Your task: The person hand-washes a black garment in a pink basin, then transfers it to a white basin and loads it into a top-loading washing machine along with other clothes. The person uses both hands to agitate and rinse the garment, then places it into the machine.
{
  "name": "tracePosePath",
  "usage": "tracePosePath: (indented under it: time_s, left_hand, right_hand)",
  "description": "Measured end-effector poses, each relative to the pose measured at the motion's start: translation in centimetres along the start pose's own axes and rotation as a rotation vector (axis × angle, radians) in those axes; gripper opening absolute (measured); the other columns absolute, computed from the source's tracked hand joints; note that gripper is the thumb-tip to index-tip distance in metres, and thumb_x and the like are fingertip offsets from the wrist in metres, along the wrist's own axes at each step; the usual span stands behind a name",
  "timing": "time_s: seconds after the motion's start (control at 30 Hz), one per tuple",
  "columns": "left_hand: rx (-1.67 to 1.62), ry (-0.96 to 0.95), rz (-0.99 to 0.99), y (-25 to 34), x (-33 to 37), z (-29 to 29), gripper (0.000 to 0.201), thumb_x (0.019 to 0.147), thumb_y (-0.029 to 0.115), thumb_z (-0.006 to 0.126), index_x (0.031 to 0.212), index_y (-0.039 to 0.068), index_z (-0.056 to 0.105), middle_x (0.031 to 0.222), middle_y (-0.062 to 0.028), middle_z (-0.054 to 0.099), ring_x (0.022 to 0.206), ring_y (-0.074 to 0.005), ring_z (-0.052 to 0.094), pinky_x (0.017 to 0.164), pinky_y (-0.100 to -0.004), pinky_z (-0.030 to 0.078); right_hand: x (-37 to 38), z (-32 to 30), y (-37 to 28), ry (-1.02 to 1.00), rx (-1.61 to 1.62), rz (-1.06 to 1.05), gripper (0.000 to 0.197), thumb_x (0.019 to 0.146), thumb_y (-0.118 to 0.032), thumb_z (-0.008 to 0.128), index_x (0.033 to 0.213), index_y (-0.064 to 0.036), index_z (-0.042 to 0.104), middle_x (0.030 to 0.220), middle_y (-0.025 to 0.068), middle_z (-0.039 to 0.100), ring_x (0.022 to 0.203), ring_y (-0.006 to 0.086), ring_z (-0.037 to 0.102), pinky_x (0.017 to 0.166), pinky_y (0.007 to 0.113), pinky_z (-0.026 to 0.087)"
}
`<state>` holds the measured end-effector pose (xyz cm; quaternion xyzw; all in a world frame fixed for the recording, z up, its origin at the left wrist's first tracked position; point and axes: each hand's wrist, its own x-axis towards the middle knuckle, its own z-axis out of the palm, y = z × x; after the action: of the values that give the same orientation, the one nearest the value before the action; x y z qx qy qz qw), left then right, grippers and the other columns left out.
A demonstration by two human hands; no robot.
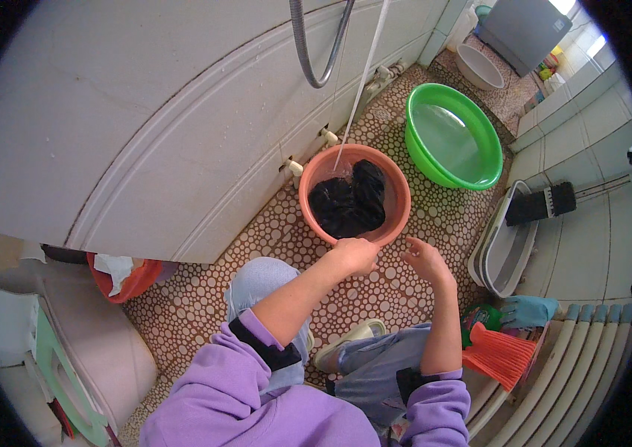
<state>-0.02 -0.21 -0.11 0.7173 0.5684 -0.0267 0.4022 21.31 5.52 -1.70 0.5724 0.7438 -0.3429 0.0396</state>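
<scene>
A round orange plastic basin (pixel 401 216) sits on the floor before me. Wet-looking black cloth (pixel 347 200) lies bunched inside it, and a thin pale stream of water (pixel 361 86) falls into the basin from above. My left hand (pixel 357 256) is closed over the basin's near rim, its fingertips partly hidden. To the right, my right hand (pixel 428 262) hangs beside the basin with its fingers apart and nothing in them. Beyond the orange one, to the right, stands a bright green basin (pixel 492 165) holding cloudy water.
A grey shower hose (pixel 302 45) hangs down by the wall. Along the right wall are a grey-white folding tub (pixel 481 261), a black brush (pixel 539 205), an orange ribbed cloth (pixel 500 353) and a slatted radiator (pixel 566 387). A red bin (pixel 137 281) stands at left.
</scene>
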Motion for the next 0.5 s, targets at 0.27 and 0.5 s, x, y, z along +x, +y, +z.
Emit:
tracePosePath:
  time_s: [0.27, 0.5]
  left_hand:
    - [0.003, -0.037, -0.035, 0.02, 0.21, 0.07, 0.034, 0.085, 0.03, 0.063, 0.106, 0.004, 0.066, 0.106, -0.0149, 0.067, 0.099, -0.0291, 0.064, 0.083, -0.0422, 0.052]
    - [0.009, -0.021, -0.009, -0.08, 0.23, 0.15, 0.035, 0.086, 0.031, 0.062, 0.108, 0.004, 0.065, 0.108, -0.0148, 0.066, 0.101, -0.0287, 0.064, 0.084, -0.0428, 0.052]
  right_hand:
    - [-0.22, -0.73, -0.92, -0.106, -0.024, 0.075, 0.053, 0.087, -0.024, 0.062, 0.134, -0.0048, 0.047, 0.125, 0.0174, 0.058, 0.111, 0.0301, 0.059, 0.094, 0.039, 0.047]
    - [-0.13, -0.4, -0.71, -0.047, -0.025, 0.033, 0.054, 0.085, -0.025, 0.064, 0.133, -0.0055, 0.049, 0.116, 0.0178, 0.063, 0.106, 0.0296, 0.061, 0.09, 0.038, 0.049]
